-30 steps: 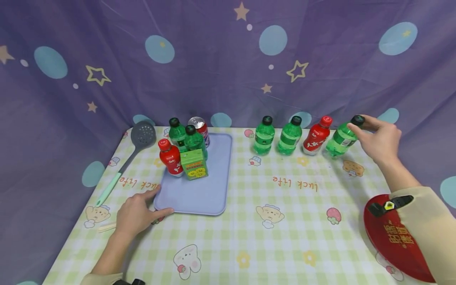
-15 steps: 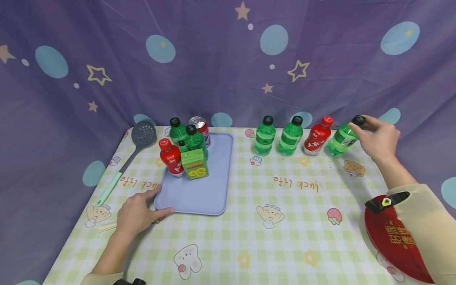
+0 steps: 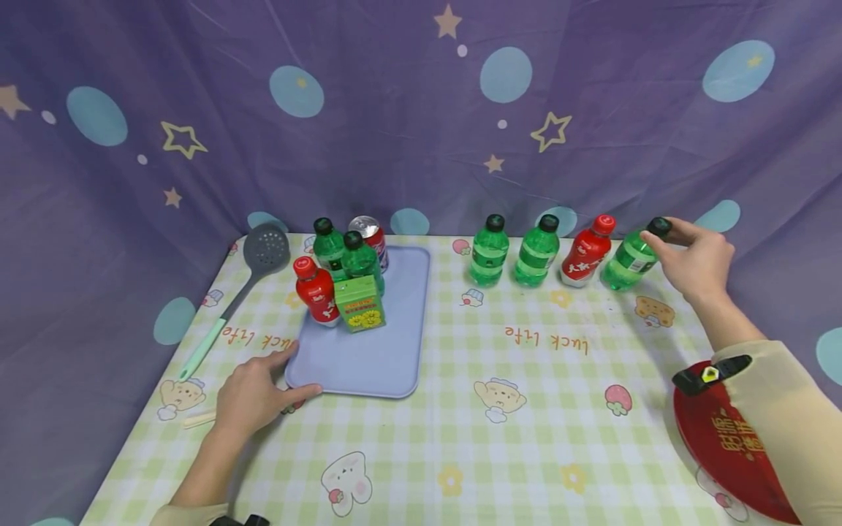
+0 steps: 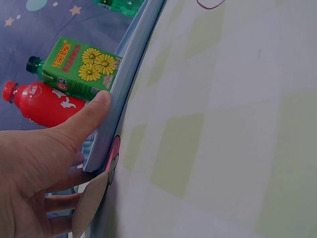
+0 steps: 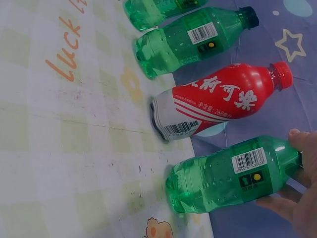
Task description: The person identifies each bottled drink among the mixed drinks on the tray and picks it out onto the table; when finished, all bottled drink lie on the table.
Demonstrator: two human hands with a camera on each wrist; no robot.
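My left hand (image 3: 253, 398) holds the near left corner of a light blue tray (image 3: 388, 372), thumb against the front rim and fingers at the left side. On the tray stand a red bottle (image 3: 317, 294), a green juice carton (image 4: 81, 67), two green soda bottles (image 3: 361, 261) and a soda can (image 3: 370, 237). My right hand (image 3: 700, 261) grips a green soda bottle (image 5: 223, 173) near its black cap, at the right end of a row. Beside it stand a red cola bottle (image 5: 213, 101) and two more green bottles (image 3: 534, 252), all upright.
A grey skimmer (image 3: 265, 252) with a mint handle lies left of the tray. Partly under my right sleeve is a red round plate-like thing (image 3: 713, 431) with gold characters. A purple curtain (image 3: 421, 109) hangs behind the checked tablecloth (image 3: 526, 460).
My right hand and the green bottle in it have shifted slightly left and down. My left hand stays at the tray, and the other things have not moved.
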